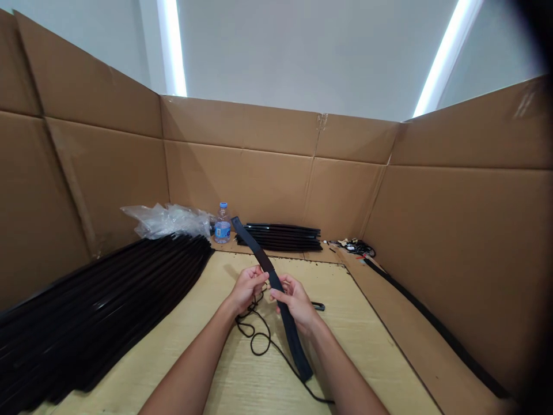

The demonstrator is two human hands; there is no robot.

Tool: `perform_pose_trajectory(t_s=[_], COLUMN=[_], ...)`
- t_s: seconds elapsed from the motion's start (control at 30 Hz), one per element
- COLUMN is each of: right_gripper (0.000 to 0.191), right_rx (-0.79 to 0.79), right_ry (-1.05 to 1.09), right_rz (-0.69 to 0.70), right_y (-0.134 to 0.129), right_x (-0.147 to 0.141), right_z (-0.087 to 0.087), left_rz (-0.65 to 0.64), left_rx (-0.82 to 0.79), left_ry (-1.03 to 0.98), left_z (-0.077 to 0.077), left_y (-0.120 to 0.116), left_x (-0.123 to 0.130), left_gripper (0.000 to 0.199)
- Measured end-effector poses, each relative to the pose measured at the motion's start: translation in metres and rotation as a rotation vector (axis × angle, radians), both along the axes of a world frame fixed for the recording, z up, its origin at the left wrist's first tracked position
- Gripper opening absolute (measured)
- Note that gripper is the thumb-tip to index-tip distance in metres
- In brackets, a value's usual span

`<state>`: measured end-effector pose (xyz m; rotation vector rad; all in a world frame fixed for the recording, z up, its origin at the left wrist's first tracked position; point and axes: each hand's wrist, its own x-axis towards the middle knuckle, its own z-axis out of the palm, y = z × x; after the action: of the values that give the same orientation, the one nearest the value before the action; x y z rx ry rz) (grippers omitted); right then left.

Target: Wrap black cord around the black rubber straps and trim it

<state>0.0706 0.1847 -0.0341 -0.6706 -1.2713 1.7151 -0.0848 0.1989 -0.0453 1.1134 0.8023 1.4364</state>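
Observation:
A long, flat, slightly curved black strip (290, 331) slants across the middle of the head view, its far end raised off the board. My right hand (296, 301) grips it near its middle, thumb on top. At the strip's left edge my left hand (249, 287) is closed in a pinch; what lies between its fingertips is too small to make out. A thin black cord (261, 344) runs in loops under my left hand and passes beneath the strip toward my right forearm. Behind my right hand a small dark oblong piece (318, 306) lies on the board.
Many long black strips (108, 305) are stacked on the left, with clear plastic bags (173, 222) behind. A water bottle (222, 225) stands by a shorter black stack (280, 236). Tangled cords (356, 248) lie back right. Cardboard walls (242, 167) enclose the yellowish board (371, 357).

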Motion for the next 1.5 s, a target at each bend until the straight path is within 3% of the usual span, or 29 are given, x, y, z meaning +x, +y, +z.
perform_pose_trajectory(t_s=[0.33,0.5,0.63,0.77,0.93,1.17,1.3,1.4,1.5], right_gripper=[0.052,0.063,0.058,0.066,0.072,0.082,0.063,0.057,0.070], right_rx=[-0.096,-0.061,-0.015,0.023,0.038,-0.102,-0.202,-0.146,-0.096], right_ry=[0.054,0.017,-0.057,-0.065,-0.091,-0.033,-0.042,-0.021,0.011], right_rz=[-0.035,0.015,0.095,0.095,0.189,0.085,-0.044,-0.033,0.007], right_y=[0.009,0.009,0.004,-0.002,0.001,0.015,0.009,0.004,0.003], right_x=[-0.003,-0.001,-0.002,0.000,0.000,-0.005,-0.009,-0.011,-0.012], right_z=[0.001,-0.004,-0.006,-0.003,-0.003,-0.004,-0.006,-0.009,-0.010], left_rz=[0.075,-0.088,-0.174,-0.112,-0.072,-0.015,0.000,0.006,0.010], left_rx=[-0.057,-0.108,-0.114,-0.094,-0.084,-0.081,-0.070,-0.086,-0.084], left_ry=[-0.019,0.001,0.009,-0.003,-0.043,-0.030,-0.035,-0.032,-0.036], left_z=[-0.006,-0.009,-0.011,-0.009,-0.007,-0.006,-0.003,-0.002,-0.003], left_y=[0.007,0.007,0.007,0.006,0.006,0.007,0.005,0.005,0.006], left_x=[-0.002,-0.012,-0.019,-0.020,-0.022,-0.019,-0.013,-0.013,-0.015], left_gripper=[0.049,0.051,0.049,0.049,0.045,0.050,0.053,0.052,0.050])
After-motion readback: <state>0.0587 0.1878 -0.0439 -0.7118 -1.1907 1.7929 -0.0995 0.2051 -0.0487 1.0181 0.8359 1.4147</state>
